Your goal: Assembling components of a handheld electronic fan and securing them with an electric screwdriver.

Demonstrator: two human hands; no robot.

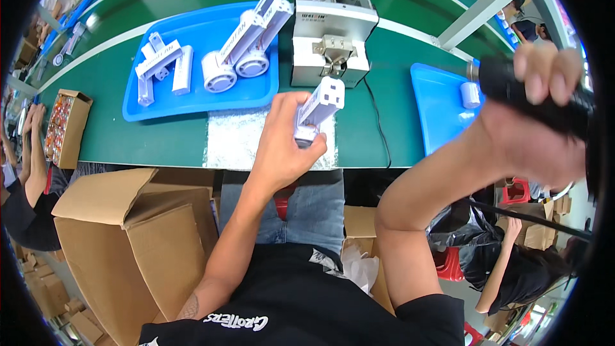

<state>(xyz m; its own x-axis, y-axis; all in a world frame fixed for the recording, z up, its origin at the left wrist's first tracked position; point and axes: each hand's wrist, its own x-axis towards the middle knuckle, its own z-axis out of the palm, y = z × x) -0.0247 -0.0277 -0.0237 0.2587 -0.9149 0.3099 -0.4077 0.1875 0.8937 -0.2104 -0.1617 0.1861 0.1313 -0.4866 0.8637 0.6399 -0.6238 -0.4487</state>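
Closest to my camera on the right looms a dark, cylindrical tool point(503, 83), smeared by blur, and the right hand point(526, 140) has it wrapped up, fingers curled over the black barrel, metal tip pointing left. Any marking on that barrel is lost to me in the blur. Over to the left hand point(278, 138), pinching a white square-section part point(330, 94) between thumb and fingers, up over the near edge of the green table point(400, 83), its end face with small dark openings turned toward my view. Some dark print runs along its side, too foreshortened for me to read. Just below that sits a whitish mat point(234, 144). Farther left I get a blue tray point(192, 104), carrying two long white units with round, slotted ends point(220, 77), each with bold dark lettering down the body, plus shorter white pieces point(160, 59), one lettered in the same dark type. Behind the held part stands a grey-and-black machine point(330, 25), a line of dark lettering and smaller print across its front. Right of it, a second blue tray point(428, 112) bears a small white cylinder point(469, 95). Down at the bottom, white letters cross the wearer's black shirt point(288, 295).
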